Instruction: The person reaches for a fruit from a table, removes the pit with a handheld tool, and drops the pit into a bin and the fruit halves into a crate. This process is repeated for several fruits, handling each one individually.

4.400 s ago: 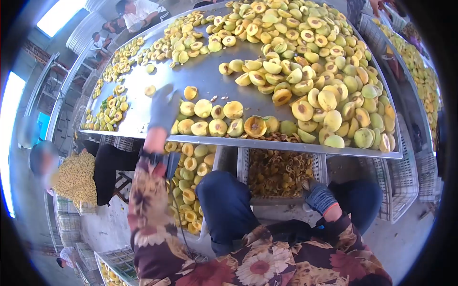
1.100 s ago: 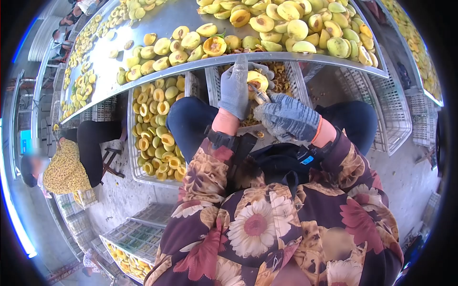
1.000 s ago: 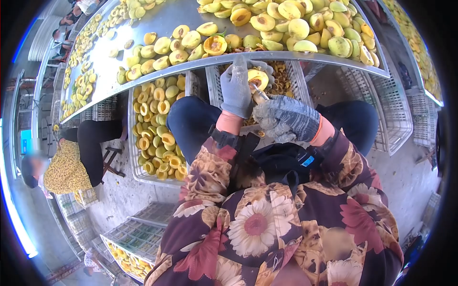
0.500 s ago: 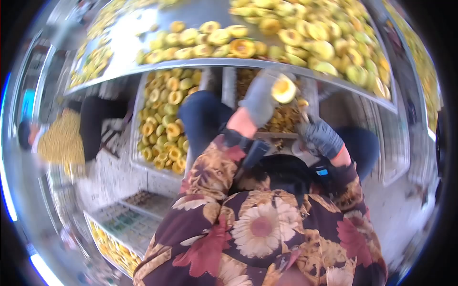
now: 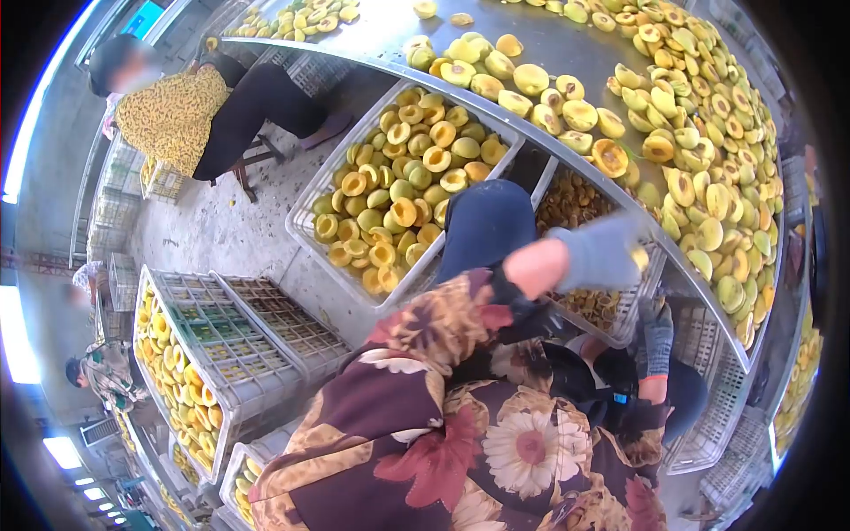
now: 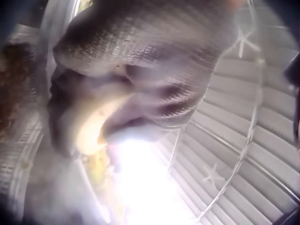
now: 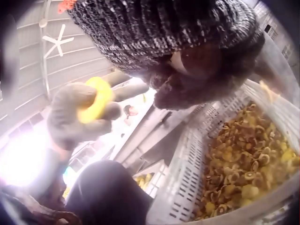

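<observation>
In the head view my gloved left hand (image 5: 602, 257), blurred, is over the crate of scraps close to the metal table edge. It holds a yellow peach half (image 6: 91, 133) between thumb and fingers; the right wrist view shows the cut piece (image 7: 96, 101) with a hollow in it. My right hand (image 5: 655, 341), in a dark knitted glove, is low beside that crate's right end. Its fingers curl round a small pitting knife, mostly hidden, whose brown handle (image 7: 199, 61) shows between them.
Peach halves cover much of the metal table (image 5: 567, 35). A crate of brown scraps (image 5: 580, 208) stands under its edge, left of it a white crate (image 5: 305, 221) full of hollowed halves. Stacked crates (image 5: 221, 354) stand at lower left. Another person (image 5: 177, 119) sits at upper left.
The hands worked together on the peach half; now they are apart. My left hand has carried it away, and my right hand has dropped to the crate's side. The head view has swung left.
</observation>
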{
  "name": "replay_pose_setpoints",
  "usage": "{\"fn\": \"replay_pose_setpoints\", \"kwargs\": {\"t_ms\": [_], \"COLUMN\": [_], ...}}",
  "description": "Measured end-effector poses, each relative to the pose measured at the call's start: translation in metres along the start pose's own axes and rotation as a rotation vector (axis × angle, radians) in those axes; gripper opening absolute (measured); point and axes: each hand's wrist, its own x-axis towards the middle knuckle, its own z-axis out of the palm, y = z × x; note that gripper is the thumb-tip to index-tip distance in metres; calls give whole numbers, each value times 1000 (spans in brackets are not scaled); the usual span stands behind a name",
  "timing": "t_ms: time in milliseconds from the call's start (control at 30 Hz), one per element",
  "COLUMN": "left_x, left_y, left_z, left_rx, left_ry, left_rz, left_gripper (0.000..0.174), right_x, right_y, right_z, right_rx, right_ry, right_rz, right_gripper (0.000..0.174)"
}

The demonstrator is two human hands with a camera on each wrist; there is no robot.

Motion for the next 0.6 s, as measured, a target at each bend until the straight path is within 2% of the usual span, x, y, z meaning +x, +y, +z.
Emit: {"fn": "replay_pose_setpoints", "kwargs": {"t_ms": [67, 100, 133, 167, 200, 233, 300, 367, 433, 533, 600], "left_x": [-27, -41, -49, -58, -66, -76, -98, -97, -81, -45, -29], "left_y": [19, -5, -41, -44, -81, -131, -218, -240, -266, -297, -320], "left_z": [-58, -78, -104, -133, -158, -187, -233, -249, -266, -272, -277], "left_rx": [-228, -370, -201, -216, -108, 137, 455, 544, 580, 668, 825], "left_ry": [158, 385, 574, 693, 842, 916, 925, 937, 900, 952, 848], "left_rz": [-316, -106, 26, -190, -344, -412, -497, -627, -727, -643, -700], "left_gripper": [39, 36, 35, 38, 40, 39, 38, 38, 38, 40, 53], "right_x": [-8, -13, -14, -14, -14, -14, -2, -5, -19, -24, -28], "right_y": [0, -8, -7, -3, -2, -3, 27, 24, -7, -16, -29], "right_z": [2, 4, 7, 9, 11, 13, 11, 18, 35, 44, 50], "right_rx": [-222, -263, -323, -383, -442, -498, -524, -624, -690, -745, -722], "right_ry": [22, -39, -63, -86, -112, -141, -189, -221, -250, -293, -307], "right_rz": [-1, 85, 48, 9, -30, 30, -27, -71, -68, -23, 233], "right_gripper": [33, 33, 34, 35, 36, 39, 40, 41, 42, 42, 48]}}
